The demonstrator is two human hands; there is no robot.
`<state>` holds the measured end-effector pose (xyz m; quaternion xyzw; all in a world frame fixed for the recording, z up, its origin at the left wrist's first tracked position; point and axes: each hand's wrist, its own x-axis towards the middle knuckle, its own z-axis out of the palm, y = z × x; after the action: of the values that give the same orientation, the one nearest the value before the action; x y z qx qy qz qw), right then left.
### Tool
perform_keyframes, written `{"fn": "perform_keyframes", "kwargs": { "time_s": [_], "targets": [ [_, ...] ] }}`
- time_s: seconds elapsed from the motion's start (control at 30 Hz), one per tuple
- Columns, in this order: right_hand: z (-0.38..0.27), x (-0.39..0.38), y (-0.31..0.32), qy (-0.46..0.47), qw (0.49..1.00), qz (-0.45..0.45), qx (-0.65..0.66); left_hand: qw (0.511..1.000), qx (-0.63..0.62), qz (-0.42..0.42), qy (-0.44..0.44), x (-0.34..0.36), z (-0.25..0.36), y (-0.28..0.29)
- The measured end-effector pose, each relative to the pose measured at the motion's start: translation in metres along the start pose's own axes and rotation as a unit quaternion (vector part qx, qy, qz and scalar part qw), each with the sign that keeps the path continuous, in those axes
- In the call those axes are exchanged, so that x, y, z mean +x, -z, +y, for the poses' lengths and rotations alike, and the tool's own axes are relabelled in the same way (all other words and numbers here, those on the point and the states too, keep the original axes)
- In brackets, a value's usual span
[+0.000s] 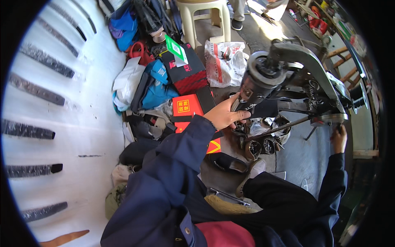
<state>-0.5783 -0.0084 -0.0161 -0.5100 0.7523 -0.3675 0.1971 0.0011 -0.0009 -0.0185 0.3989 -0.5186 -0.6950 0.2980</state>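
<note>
A dark metal hand-cranked shoe-patching machine (304,57) stands in front of me to the right. My left hand (225,114) is closed, thumb on top, round the edge of a black slipper (249,108) beneath the machine's round head (263,74). Much of that slipper is hidden by the hand and the head. To the right, my right hand (339,140) is closed at the crank wheel (328,119), on its handle, which the fingers mostly cover. Another black slipper (227,162) lies on the floor below, next to my shoe (256,168).
Red boxes (187,106) and a black-and-red box (185,68) stand left of the machine, with bags and cloth piled behind. A white plastic bag (224,61) and a cream stool (205,20) are farther off. Containers of small parts (259,148) sit under the machine. Dark strips line the white wall (94,123).
</note>
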Motion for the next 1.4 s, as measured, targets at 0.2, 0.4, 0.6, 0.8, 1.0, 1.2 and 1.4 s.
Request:
{"fn": "perform_keyframes", "kwargs": {
  "time_s": [0.2,0.4,0.6,0.8,1.0,1.2,1.4],
  "targets": [
    [-0.043,-0.056,-0.069,-0.107,0.952,-0.286,-0.013,1.0,-0.023,-0.016,-0.014,-0.001,-0.001,0.0],
    [-0.095,-0.048,-0.009,0.094,0.984,-0.153,0.008,0.999,-0.027,-0.022,-0.022,-0.002,-0.003,0.0],
    [-0.005,0.015,0.016,0.019,0.999,0.029,-0.012,0.999,-0.029,-0.016,-0.019,-0.003,-0.005,0.0],
    [-0.013,-0.034,-0.054,-0.151,0.961,-0.223,-0.059,0.998,-0.046,-0.018,-0.029,-0.003,-0.007,0.0],
    [-0.098,-0.058,-0.035,0.067,0.967,-0.244,-0.035,0.999,-0.03,-0.014,-0.027,-0.003,-0.006,0.001],
    [-0.038,0.003,0.019,0.062,0.997,0.033,-0.024,0.999,-0.024,-0.021,-0.029,-0.009,-0.003,0.003],
    [-0.013,-0.034,-0.054,-0.129,0.967,-0.195,-0.103,0.999,-0.023,-0.015,-0.023,-0.008,-0.006,0.003]
  ]
}}
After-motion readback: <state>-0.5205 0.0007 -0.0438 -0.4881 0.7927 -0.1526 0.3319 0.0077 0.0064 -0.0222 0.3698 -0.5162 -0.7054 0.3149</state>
